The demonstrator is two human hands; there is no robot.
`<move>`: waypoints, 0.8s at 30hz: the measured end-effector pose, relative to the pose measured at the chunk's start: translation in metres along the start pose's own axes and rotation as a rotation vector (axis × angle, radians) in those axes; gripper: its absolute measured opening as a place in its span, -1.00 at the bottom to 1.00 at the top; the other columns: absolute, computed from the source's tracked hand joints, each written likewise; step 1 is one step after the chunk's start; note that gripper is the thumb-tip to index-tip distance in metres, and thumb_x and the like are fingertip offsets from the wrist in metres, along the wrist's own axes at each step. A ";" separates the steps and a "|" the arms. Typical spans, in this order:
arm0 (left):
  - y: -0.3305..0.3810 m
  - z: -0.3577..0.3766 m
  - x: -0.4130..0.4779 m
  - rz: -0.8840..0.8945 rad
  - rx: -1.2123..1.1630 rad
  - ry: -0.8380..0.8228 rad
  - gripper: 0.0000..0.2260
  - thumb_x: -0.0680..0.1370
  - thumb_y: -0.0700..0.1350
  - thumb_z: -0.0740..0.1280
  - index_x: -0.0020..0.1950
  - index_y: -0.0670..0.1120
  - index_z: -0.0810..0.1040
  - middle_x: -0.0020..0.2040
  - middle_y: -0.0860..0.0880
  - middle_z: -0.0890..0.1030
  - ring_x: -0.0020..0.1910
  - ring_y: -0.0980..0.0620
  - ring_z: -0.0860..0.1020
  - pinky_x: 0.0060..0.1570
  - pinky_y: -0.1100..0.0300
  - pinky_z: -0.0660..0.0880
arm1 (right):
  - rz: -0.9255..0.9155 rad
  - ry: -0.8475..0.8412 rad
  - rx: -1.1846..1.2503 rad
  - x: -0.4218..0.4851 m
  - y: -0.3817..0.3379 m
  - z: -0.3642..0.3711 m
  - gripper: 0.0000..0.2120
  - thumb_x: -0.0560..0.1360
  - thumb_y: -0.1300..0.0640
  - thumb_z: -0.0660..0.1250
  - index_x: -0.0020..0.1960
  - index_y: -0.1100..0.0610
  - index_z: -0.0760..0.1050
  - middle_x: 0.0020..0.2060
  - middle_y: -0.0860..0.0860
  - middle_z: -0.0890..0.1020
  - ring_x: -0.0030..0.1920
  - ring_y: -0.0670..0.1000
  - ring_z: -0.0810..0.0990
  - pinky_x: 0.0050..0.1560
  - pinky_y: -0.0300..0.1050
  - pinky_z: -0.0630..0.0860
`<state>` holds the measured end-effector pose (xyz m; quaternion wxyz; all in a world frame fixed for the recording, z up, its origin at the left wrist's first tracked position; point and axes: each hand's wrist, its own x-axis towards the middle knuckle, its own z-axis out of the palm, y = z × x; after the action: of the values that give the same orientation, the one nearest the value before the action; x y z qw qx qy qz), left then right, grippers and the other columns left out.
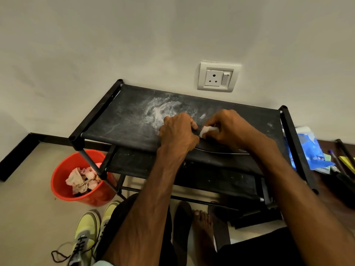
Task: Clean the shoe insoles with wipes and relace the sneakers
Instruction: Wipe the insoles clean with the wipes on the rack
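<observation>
1. At the far left, on the floor, a red bucket (63, 181) is seen beside the rack's leg; crumpled wipes (82, 180), pinkish and soiled, are heaped inside it.
2. Below the bucket, a pair of yellow-and-grey sneakers (87, 233) is set side by side on the floor; a dark lace is trailed loose from the left one.
3. A black fabric rack (124, 120) is placed against the wall; its top shelf is smeared with white dust near the middle.
4. The left hand (178, 131) is laid on the top shelf; its fingers are curled down over one end of a dark insole (217, 148), which is held against the fabric.
5. The insole is stretched along the front part of the top shelf, from under the left hand to under the right forearm; a pale edge is shown along its near side.
6. A white wipe (208, 130) is bunched between the two hands and pressed onto the insole.
7. The wipe is pinched by the curled fingers and thumb of the right hand (228, 127).
8. A white socket (218, 76) is mounted on the wall above the hands.
9. A bare foot (203, 227) is rested on the floor under the rack.
10. A blue pack of wipes (305, 148) is lodged just beside the rack's right post; pens (336, 166) are scattered beyond it.
</observation>
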<state>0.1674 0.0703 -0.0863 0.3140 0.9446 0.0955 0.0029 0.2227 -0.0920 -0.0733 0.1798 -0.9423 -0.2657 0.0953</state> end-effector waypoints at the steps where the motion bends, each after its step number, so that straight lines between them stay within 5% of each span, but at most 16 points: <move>1: 0.001 0.000 0.000 -0.001 0.005 0.002 -0.68 0.44 -0.08 0.56 0.17 0.08 0.66 0.24 0.01 0.61 0.28 -0.06 0.48 0.25 -0.04 0.48 | -0.018 -0.053 -0.010 -0.005 0.000 -0.003 -0.89 0.50 0.07 0.49 0.03 0.00 0.72 -0.05 -0.06 0.72 -0.11 -0.09 0.63 -0.01 0.07 0.64; 10: 0.007 0.000 -0.003 -0.016 0.055 0.010 -0.69 0.49 -0.06 0.50 0.22 0.00 0.60 0.22 -0.04 0.58 0.29 -0.09 0.44 0.16 0.04 0.41 | 0.070 0.174 -0.008 0.020 -0.001 0.010 -0.78 0.47 0.04 0.50 0.12 -0.06 0.70 0.02 -0.03 0.72 -0.03 0.04 0.65 0.03 0.15 0.63; 18: 0.006 0.001 -0.003 -0.017 0.008 0.004 -0.66 0.46 0.00 0.55 0.18 -0.04 0.62 0.16 -0.04 0.61 0.25 -0.08 0.48 0.16 0.01 0.48 | -0.062 -0.059 -0.025 0.001 -0.004 0.000 -0.81 0.53 0.11 0.45 0.13 -0.02 0.71 0.02 -0.05 0.72 -0.10 -0.06 0.62 -0.02 0.07 0.64; 24: 0.008 -0.001 -0.005 -0.016 0.046 0.003 -0.70 0.50 -0.06 0.50 0.22 -0.01 0.60 0.22 -0.06 0.57 0.30 -0.09 0.44 0.17 0.03 0.42 | 0.061 0.156 -0.050 0.014 0.002 0.009 -0.78 0.51 0.04 0.46 0.16 -0.09 0.68 0.11 -0.04 0.70 0.00 0.02 0.62 0.03 0.09 0.61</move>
<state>0.1643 0.0639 -0.0809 0.2922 0.9507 0.1037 -0.0004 0.2334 -0.0833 -0.0834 0.1734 -0.9588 -0.2242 0.0205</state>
